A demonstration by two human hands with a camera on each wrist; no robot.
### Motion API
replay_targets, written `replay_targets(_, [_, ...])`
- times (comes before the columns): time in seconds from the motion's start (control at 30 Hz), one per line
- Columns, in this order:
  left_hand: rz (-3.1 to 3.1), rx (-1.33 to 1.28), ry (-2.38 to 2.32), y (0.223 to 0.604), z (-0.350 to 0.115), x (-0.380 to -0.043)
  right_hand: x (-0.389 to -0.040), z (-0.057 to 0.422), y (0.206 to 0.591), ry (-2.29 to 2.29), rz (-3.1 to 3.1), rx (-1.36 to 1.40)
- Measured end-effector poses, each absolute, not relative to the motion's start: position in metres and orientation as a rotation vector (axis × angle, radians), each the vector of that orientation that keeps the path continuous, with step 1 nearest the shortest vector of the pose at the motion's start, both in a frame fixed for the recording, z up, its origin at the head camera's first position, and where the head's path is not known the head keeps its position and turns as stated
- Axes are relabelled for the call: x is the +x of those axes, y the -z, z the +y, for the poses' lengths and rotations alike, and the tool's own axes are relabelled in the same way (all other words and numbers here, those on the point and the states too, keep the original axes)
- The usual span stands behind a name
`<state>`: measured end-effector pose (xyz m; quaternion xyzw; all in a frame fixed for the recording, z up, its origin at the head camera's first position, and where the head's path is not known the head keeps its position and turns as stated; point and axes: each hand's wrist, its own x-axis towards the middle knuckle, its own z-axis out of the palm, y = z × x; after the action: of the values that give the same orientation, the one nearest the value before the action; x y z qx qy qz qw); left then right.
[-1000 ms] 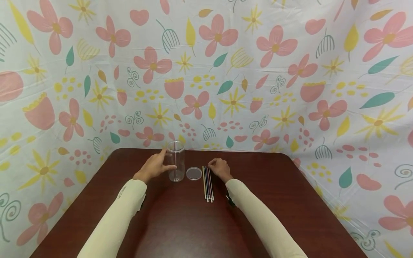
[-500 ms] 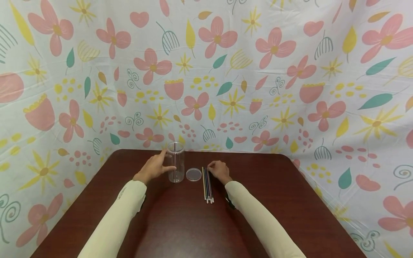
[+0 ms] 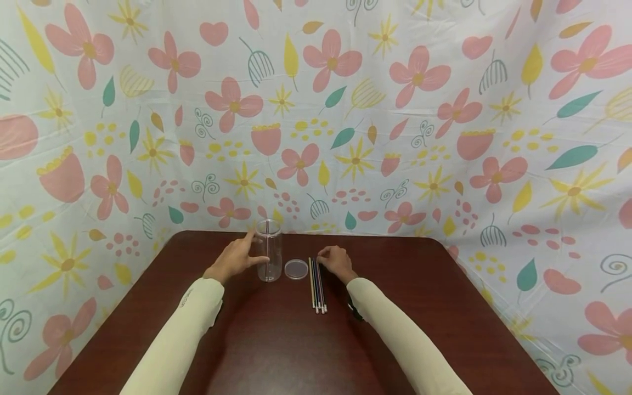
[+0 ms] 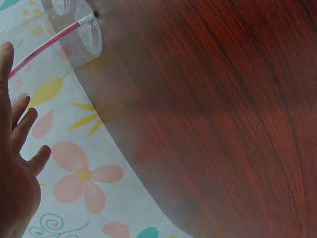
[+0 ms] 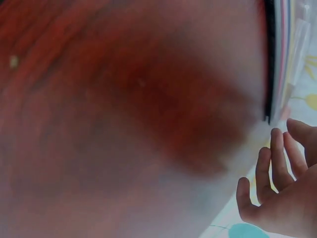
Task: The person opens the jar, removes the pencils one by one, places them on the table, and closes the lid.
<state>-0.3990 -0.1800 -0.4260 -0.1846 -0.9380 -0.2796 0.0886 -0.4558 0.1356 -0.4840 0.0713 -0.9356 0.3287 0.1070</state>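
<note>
A tall clear jar [image 3: 274, 255] stands upright toward the table's back. My left hand [image 3: 231, 258] holds its left side, thumb across the front and fingers reaching around behind. Inside leans one pencil [image 4: 52, 45], red with a white stripe, its eraser end at the bottom. Right of the jar lies a round clear lid [image 3: 296, 269]. Several pencils [image 3: 318, 291] lie side by side beyond it, white erasers toward me. My right hand [image 3: 337, 261] is at their far ends; in the right wrist view its thumb and forefinger are apart, fingertips right by a black pencil's point.
The dark reddish-brown wooden table [image 3: 276, 351] has a shiny surface and rounded back corners. A white cloth [image 3: 306, 115] printed with flowers and leaves hangs along its back and sides.
The right fingertips have shifted slightly at the far ends of the pencils, and the pencils lie a little differently. The left hand and the jar keep their place.
</note>
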Motion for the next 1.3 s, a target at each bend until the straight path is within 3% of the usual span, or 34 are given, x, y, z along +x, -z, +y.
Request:
replay_targets(0.5, [-2.794, -0.55, 0.838, 0.427, -0.184, -0.398, -0.463, 0.119, 0.41, -1.029, -2.555, 0.504])
replay_targets(0.8, [-2.767, -0.568, 0.814, 0.426, -0.185, -0.4, -0.454, 0.081, 0.362, -0.95, -2.476, 0.733])
replay_targets(1.3, [-2.773, -0.587, 0.817, 0.428, -0.182, -0.402, -0.44, 0.024, 0.347, -0.691, -2.548, 0.84])
